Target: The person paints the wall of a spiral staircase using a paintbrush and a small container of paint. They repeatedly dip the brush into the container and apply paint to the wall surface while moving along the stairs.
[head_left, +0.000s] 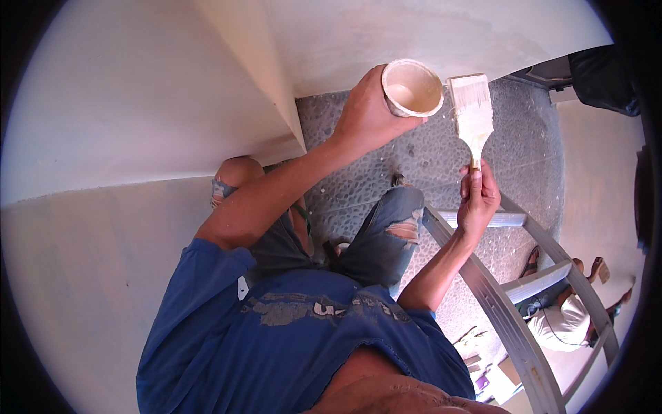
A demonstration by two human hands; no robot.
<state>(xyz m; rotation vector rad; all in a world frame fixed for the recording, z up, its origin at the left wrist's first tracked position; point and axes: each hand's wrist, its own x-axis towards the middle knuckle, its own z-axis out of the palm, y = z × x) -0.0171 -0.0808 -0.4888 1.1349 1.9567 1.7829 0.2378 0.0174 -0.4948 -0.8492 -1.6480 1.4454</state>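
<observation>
My left hand [372, 110] is wrapped round a paint cup [413, 87], held out in front of me near the wall. Pale cream paint shows inside it, and dried paint crusts its rim. In my right hand [478, 200] I grip a wide flat paintbrush [474, 117] by its handle, bristles pointing up and away from me. Whitish paint coats the bristles and ferrule. Brush and cup are close together but apart, with the brush to the right of the cup.
A metal ladder [496, 297] stands at my right. Beyond it a co-worker in a white shirt [565, 321] holds another brush [603, 270]. A pale wall [441, 31] rises ahead, with a projecting corner at left. The pebbled floor [372, 165] lies below; a black bag-like thing [601, 79] is at far right.
</observation>
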